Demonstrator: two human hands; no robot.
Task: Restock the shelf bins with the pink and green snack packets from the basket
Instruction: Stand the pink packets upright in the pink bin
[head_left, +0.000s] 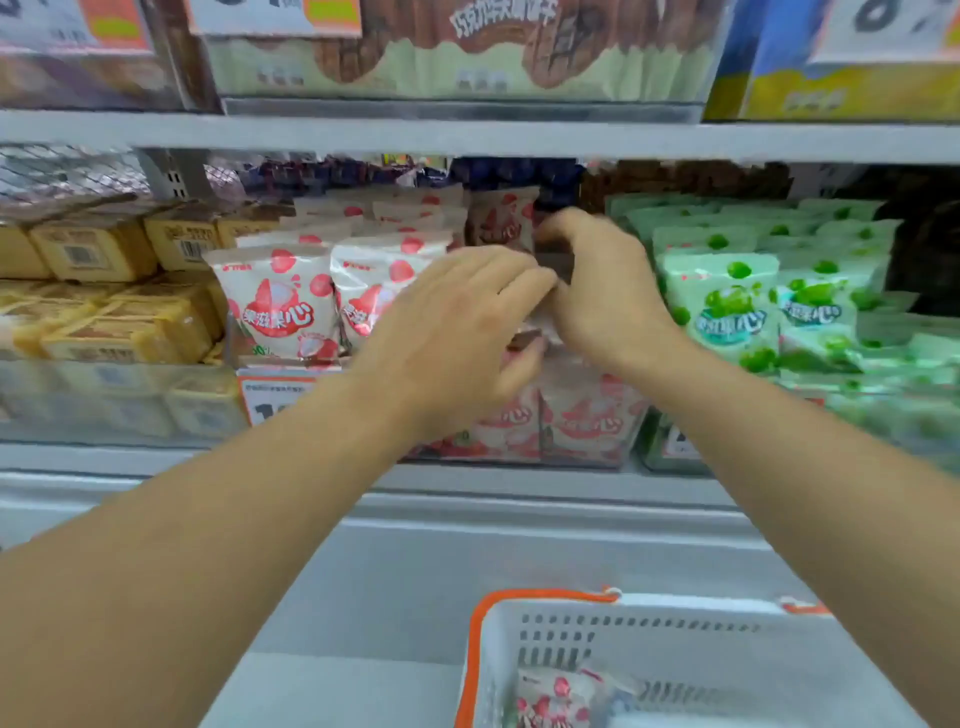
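Observation:
Both my hands are inside the middle shelf bin (587, 457) of pink snack packets (280, 301). My left hand (457, 322) lies across the packets and pinches a pink packet's edge between thumb and fingers. My right hand (602, 291) is just right of it, its fingers curled over the top of a standing pink packet (501, 223) at the back; the view there is blurred. The two hands touch at thumb and fingertips. The green packets (727, 306) fill the bin to the right. Below, the white basket (519, 623) with an orange rim holds a pink packet (556, 696).
Yellow boxed snacks (104, 312) fill the bin to the left. A grey shelf edge (467, 137) runs above, with brown-and-green packets (452, 57) on the upper shelf. A grey ledge (467, 530) lies between the shelf and the basket. An orange price tag (275, 400) fronts the pink bin.

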